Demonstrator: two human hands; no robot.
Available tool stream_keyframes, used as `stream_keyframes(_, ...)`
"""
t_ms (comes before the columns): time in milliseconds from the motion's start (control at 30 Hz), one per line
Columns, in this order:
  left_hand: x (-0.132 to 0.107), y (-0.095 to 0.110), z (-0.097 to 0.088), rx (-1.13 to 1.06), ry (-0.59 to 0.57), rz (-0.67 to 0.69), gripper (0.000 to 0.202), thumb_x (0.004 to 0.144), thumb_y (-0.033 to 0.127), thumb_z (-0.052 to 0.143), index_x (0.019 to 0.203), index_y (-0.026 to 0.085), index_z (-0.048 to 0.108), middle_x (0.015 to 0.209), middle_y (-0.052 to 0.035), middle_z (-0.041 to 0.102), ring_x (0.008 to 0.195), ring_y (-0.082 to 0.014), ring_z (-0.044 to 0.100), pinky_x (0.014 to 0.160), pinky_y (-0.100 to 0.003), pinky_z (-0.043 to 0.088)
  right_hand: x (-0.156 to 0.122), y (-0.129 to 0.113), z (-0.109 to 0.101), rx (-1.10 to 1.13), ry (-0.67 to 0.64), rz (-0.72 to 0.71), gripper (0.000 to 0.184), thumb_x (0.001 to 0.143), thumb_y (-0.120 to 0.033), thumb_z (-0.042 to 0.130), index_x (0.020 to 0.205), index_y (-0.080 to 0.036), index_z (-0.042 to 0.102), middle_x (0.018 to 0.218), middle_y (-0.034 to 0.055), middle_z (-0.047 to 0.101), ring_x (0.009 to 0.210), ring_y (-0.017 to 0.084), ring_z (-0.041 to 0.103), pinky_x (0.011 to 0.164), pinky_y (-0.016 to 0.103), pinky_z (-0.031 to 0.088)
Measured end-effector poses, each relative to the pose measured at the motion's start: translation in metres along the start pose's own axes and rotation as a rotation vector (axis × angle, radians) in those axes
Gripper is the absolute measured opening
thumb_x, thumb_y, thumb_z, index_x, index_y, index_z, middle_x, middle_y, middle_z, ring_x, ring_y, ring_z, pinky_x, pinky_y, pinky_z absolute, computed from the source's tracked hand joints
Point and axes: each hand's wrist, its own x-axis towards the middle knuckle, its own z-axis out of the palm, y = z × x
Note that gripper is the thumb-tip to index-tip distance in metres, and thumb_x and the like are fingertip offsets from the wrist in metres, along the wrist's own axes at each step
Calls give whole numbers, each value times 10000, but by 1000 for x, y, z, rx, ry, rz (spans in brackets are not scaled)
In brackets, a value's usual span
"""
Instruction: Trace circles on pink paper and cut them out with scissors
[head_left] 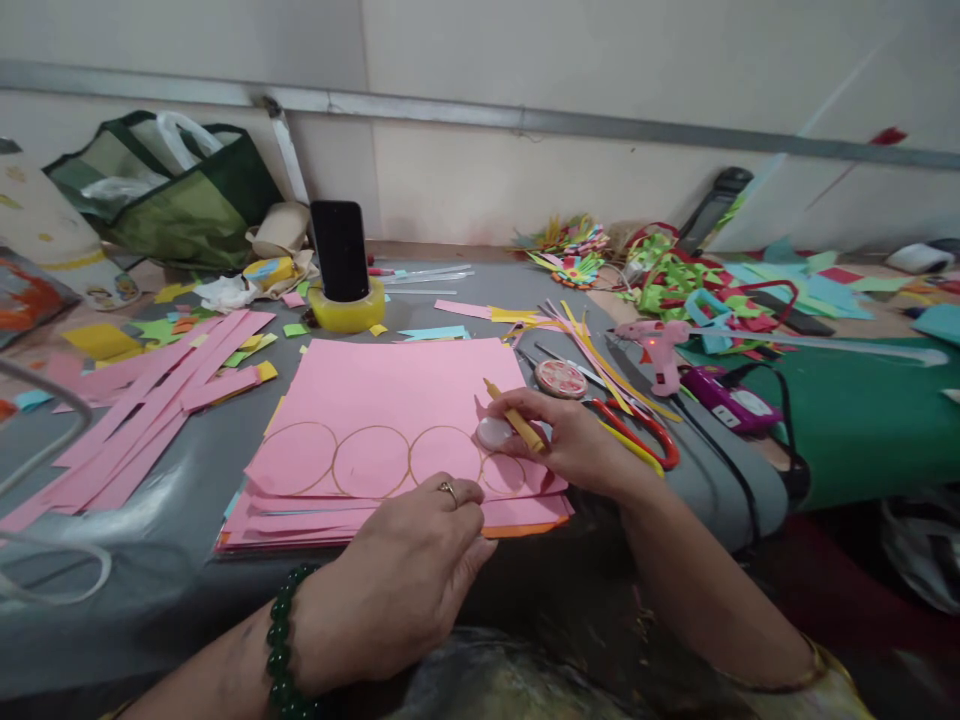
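Note:
A stack of pink paper sheets (405, 385) lies in front of me, with a row of three large outlined circles and a smaller one near its lower edge. My left hand (405, 560) rests over the near edge of the stack, fingers bent and lying on the paper. Between the fingers of my right hand (577, 440) is an ochre crayon (514, 416), its pointed end tilted up and left. A small whitish round disc (494, 432) sits under those fingers, above the smallest circle; whether they grip it too I cannot tell.
Pink strips (165, 400) spread at left. A phone (340, 250) stands in a yellow tape roll (349, 308) behind the stack. On the right are red-handled scissors (652, 435), a round patterned tin (561, 379), a pink glue gun (661, 350) and a purple power strip (731, 400).

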Motion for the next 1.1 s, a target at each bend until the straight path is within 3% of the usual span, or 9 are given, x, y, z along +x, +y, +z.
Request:
stream_keyframes(600,-4,1,1,9,19,-2,275,949,230,323,901,169,586,1082,-76,590,1010,-188,529,911,-355,459,0,0,-2,-10,-35,-7,287,783,-283,651,1055,-204,610,1019,21,688,915,177,640,812,263,475)
stream_keyframes(1100,6,7,3,220,74,83,304,952,216,296,922,146,589,1037,-107,611,1044,-222,519,912,-380,441,1,3,-4,-76,-41,-34,274,793,-275,630,1057,-204,606,989,22,687,881,176,639,791,270,481)
